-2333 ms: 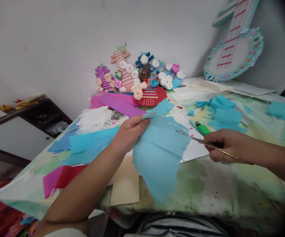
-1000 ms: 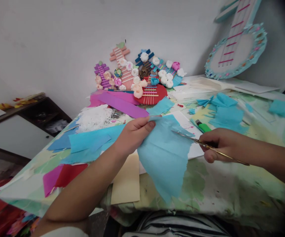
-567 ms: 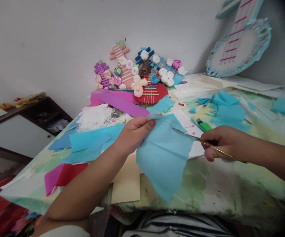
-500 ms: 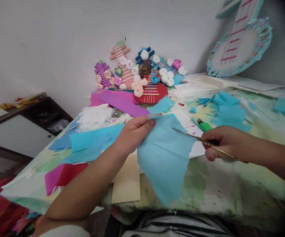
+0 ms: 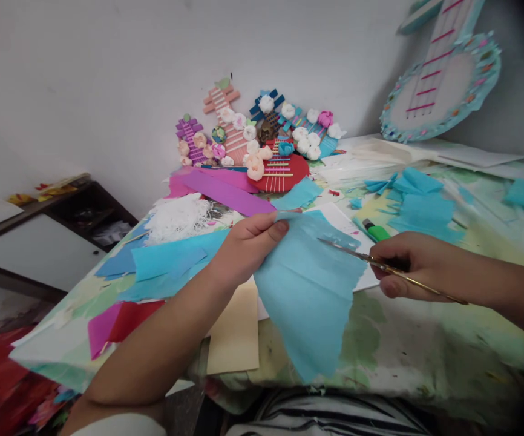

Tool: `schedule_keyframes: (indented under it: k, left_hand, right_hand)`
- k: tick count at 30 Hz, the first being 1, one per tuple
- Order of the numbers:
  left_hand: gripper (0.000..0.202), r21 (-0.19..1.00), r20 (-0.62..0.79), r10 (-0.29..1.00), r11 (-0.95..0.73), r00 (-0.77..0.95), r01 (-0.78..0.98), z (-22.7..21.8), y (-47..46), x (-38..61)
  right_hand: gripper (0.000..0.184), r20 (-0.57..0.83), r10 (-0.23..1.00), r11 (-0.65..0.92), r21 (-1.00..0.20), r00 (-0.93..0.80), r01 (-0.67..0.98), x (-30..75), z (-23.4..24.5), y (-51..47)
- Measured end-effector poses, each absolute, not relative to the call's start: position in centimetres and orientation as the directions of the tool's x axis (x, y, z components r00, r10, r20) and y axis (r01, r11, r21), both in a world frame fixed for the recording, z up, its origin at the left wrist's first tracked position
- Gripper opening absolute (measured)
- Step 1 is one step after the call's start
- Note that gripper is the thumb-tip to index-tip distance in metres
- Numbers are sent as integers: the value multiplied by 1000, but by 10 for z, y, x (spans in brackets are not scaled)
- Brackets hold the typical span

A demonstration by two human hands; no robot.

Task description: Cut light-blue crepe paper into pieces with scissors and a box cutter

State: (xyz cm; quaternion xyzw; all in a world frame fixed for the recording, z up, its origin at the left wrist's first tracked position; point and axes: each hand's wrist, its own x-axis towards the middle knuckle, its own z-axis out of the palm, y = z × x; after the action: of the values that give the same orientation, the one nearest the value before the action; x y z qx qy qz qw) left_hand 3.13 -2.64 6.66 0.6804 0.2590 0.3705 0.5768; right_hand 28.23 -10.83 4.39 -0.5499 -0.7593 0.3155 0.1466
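A sheet of light blue crepe paper (image 5: 310, 297) hangs from my left hand (image 5: 253, 242), pinched at its upper left corner between thumb and fingers. My right hand (image 5: 409, 266) grips a pair of gold-handled scissors (image 5: 357, 251), whose blades point left and lie across the paper's upper right part. A strip of the paper shows above the blades. Part of the scissors' handles is hidden by the fingers. Just behind my right hand lies a green utility knife (image 5: 375, 231). White paper (image 5: 334, 215) is partly covered by the crepe sheet.
Flower-trimmed paper instruments, including a red one (image 5: 293, 172), lean at the wall. A large blue-edged instrument (image 5: 443, 91) stands back right. Blue scraps (image 5: 425, 212), white shredded paper (image 5: 178, 218), purple strips (image 5: 228, 191) and a beige card (image 5: 235, 333) lie on the table.
The scissors have cut along the paper's upper right, and the cut edge now lies apart above the blades. My right hand has shifted slightly right. My left hand keeps its hold.
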Motion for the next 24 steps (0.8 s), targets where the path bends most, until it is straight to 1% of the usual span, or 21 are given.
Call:
schedule_keyframes:
  k: [7,12,15,20,24]
  left_hand:
    - [36,941,275,771,-337,575,1,68,-32,33]
    - [32,934,263,765,-354,587,42,67,-33,31]
    - [34,929,291,746,-369,599,9,68,-34,32]
    - [34,922,310,730,-387,609,-5,70,-35,32]
    - [35,920,310,740,-392,596,8,68,-34,32]
  right_hand:
    - [43,-119,928,193,-657,-354,728,279,44,-109]
    - [42,-101,933,190,-679,-346,709,279,42,-110]
    - [43,-135,935,145,-699,-329,700,281,38,-109]
    - [43,-188,941,79,-687,-282,722,279,38,-108]
    - [45,-179,937,103,-676,-299,730,277,42,-109]
